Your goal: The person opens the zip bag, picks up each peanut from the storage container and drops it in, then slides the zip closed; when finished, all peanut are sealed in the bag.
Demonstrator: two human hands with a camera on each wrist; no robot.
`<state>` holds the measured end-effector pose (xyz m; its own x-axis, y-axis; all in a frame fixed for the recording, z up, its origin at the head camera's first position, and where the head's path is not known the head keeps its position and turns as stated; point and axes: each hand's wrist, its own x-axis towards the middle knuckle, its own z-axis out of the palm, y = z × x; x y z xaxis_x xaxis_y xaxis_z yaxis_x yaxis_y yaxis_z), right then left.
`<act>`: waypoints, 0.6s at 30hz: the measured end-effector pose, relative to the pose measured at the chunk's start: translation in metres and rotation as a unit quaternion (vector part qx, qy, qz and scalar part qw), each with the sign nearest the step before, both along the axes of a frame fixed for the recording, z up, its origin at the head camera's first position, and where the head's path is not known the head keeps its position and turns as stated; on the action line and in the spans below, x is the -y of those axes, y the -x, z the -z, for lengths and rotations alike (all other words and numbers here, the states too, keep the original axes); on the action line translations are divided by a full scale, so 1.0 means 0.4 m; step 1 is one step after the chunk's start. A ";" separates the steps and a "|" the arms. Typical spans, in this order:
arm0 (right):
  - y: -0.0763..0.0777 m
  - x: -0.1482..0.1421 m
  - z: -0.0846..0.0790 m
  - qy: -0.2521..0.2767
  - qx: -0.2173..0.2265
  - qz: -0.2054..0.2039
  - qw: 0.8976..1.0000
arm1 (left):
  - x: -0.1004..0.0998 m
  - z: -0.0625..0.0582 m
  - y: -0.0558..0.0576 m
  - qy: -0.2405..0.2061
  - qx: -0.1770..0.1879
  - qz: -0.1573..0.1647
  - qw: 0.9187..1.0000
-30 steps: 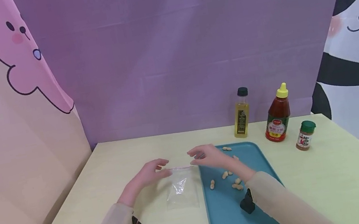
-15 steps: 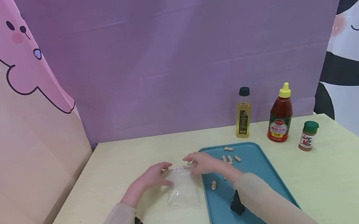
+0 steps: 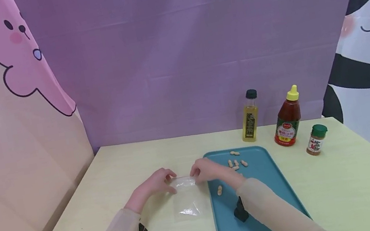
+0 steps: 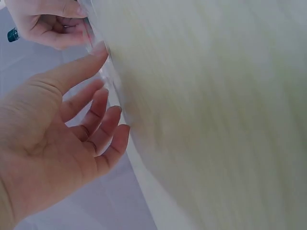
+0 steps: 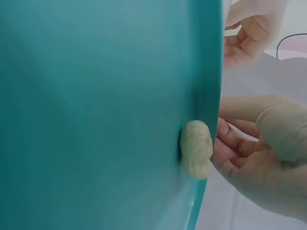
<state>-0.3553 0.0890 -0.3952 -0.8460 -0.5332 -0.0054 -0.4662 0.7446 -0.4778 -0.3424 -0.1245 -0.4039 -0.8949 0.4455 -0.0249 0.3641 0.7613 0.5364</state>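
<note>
A clear plastic zip bag [image 3: 186,199] lies flat on the table with its opening at the far side. My right hand [image 3: 208,169] pinches the bag's top edge at its right corner; in the left wrist view its thumb and finger meet at the reddish zip line. At the left corner, my left hand [image 3: 157,182] has its fingers loosely bent, and its thumb [image 4: 100,50] touches the bag's edge in the left wrist view. Several unshelled peanuts [image 3: 236,164] lie on a blue tray [image 3: 257,218] beneath my right forearm. One peanut [image 5: 196,149] sits near the tray's rim.
Behind the tray stand an oil bottle [image 3: 249,119] with a black cap, a red sauce bottle [image 3: 286,121] with a yellow tip, and a small green-lidded jar [image 3: 316,140]. A purple cloth [image 3: 174,52] hangs behind the table [image 3: 133,157].
My right hand has come left and down from above the tray onto the bag's right corner. The left hand has moved slightly closer to the bag, whose top edge has shifted toward me.
</note>
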 end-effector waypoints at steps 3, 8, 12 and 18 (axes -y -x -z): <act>-0.002 -0.004 -0.001 0.022 0.000 -0.008 1.000 | 0.000 -0.001 -0.003 -0.016 0.005 -0.009 1.000; -0.010 -0.018 -0.006 0.071 0.019 0.005 0.997 | 0.002 -0.006 -0.002 -0.025 -0.026 -0.001 0.999; -0.021 -0.028 -0.010 0.095 0.037 0.004 0.995 | 0.004 -0.014 -0.004 -0.039 -0.043 0.000 0.998; -0.042 -0.031 -0.021 0.132 0.050 -0.005 0.990 | 0.007 -0.031 -0.006 -0.055 -0.062 -0.013 0.996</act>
